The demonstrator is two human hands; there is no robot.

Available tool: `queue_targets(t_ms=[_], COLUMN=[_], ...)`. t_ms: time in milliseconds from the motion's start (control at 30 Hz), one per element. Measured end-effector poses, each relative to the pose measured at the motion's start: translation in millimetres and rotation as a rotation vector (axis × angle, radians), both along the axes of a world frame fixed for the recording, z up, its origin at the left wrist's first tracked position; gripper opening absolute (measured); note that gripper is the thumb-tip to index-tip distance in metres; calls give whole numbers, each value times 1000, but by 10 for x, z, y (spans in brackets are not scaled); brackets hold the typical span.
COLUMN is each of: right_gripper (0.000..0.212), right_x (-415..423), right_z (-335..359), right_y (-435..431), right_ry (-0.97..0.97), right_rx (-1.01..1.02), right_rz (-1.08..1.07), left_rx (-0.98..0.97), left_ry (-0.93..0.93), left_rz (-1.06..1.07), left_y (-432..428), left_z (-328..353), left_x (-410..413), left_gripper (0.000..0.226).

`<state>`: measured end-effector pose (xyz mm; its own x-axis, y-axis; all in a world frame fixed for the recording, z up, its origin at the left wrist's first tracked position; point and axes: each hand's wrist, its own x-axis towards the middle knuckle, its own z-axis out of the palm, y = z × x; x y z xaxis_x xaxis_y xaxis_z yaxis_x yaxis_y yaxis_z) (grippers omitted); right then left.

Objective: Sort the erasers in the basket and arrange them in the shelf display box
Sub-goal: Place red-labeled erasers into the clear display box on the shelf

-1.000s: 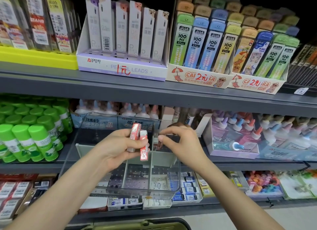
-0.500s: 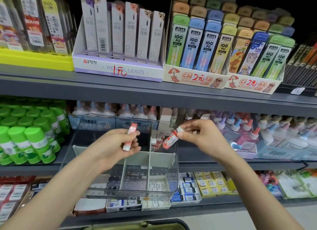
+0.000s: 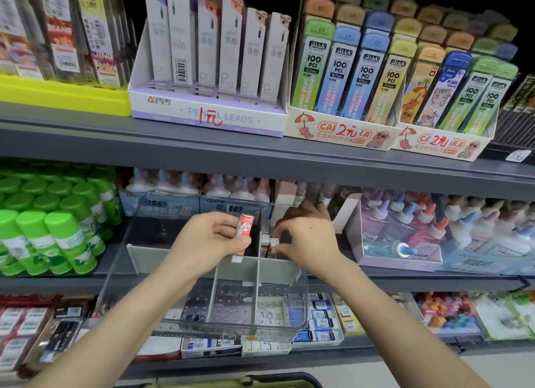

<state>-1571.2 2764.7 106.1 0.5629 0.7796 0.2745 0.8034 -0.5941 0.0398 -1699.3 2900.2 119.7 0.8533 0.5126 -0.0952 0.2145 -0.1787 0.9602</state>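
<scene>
Right hand (image 3: 308, 240) pinches an eraser (image 3: 272, 244) upright in box (image 3: 292, 321); I note left hand (image 3: 208, 243) gripping second eraser (image 3: 244, 231) just left.

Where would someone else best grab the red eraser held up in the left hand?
Pinch its upper red-sleeved end, coming from the right. The red eraser stands nearly upright in the left hand, whose grip covers its middle and left side, leaving the top free.

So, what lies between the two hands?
In the head view: the red-and-white wrapped eraser held by the left hand, then white-topped erasers standing in the clear plastic display box, which the right hand pinches.
</scene>
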Motion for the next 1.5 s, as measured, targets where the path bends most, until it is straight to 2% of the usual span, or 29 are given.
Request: queue_targets(t_ms=[200,300,367,433,467,500,567,633,733,800,867,900,933,1033,1100,1233,1500], right_gripper=[32,33,29,22,20,20,23,24,13,8,11,14,16,20,28,33,26], right_x=[24,17,-4,-51,-79,-121,-238,-349,-449,-469,-461,-438,-399,-264,-210,-193,-160], right_z=[-31,-30,1,106,163,219,282,273,226,235,274,298,323,423,434,312,42], right_y=[21,-8,-52,-110,-141,-167,-207,-224,-224,-240,-272,-299,-332,-407,-390,-245,10], right_ry=[-89,-65,-4,159,314,471,667,802,965,1060,1119,1091,1004,623,523,525,355], right_rx=[20,26,111,285,367,425,484,505,608,698,772,785,768,562,450,332,129], right_rz=[-4,-3,-7,2,19,51,82,68,36,17,-22,-47,-72,-87,-78,-52,59], left_rx=[99,122,134,155,152,130,5,-191,-426,-499,-480,-388,-212,512,804,1037,1215], left_ry=[1,-6,-10,-19,-26,-34,-63,-114,-188,-211,-195,-173,-142,-48,-18,5,111], left_rz=[-8,-27,-56,-94,-102,-95,-59,-50,-63,-67,-72,-79,-86,-65,-66,-126,-194], left_y=[-13,-19,-19,-23,-28,-35,-46,-63,-125,-163,-172,-166,-142,-27,38,96,135], left_z=[2,7,13,15,19,24,39,72,119,130,116,100,68,-80,-198,-410,-544], left_x=[19,25,23,20,19,20,27,38,34,27,20,16,10,-38,-76,-131,-141], left_gripper=[24,24,24,23,23,22,23,27,27,25,22,20,17,13,23,44,42])
